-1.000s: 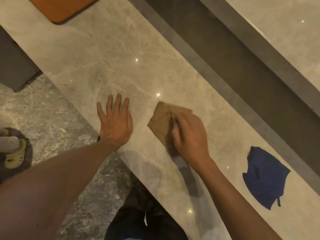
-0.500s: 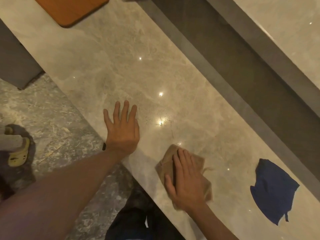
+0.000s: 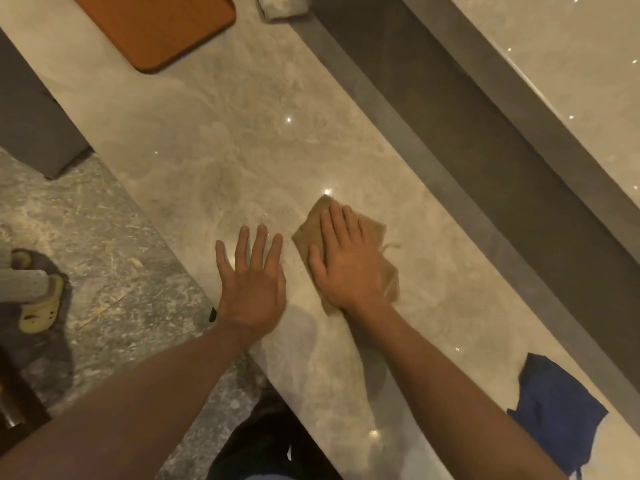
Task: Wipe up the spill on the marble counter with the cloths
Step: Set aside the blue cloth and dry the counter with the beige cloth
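Note:
My right hand [image 3: 348, 263] lies flat on a tan cloth [image 3: 389, 277], pressing it onto the marble counter [image 3: 242, 150] near the middle of the view. Part of the cloth shows past my fingertips and to the right of my palm, with a loose thread at its right side. My left hand [image 3: 251, 284] rests flat on the counter just left of the cloth, fingers spread, holding nothing. A crumpled blue cloth [image 3: 557, 410] lies on the counter at the lower right, apart from both hands. I cannot make out any liquid on the glossy stone.
An orange board [image 3: 156, 26] lies at the counter's far end. A dark recessed strip [image 3: 467, 143] runs along the counter's right side. Left of the counter edge is speckled floor [image 3: 104, 244] with another person's foot in a yellow sandal [image 3: 38, 303].
My right hand has slid the tan cloth from near the counter's front edge back up and away from me. The left hand stays planted.

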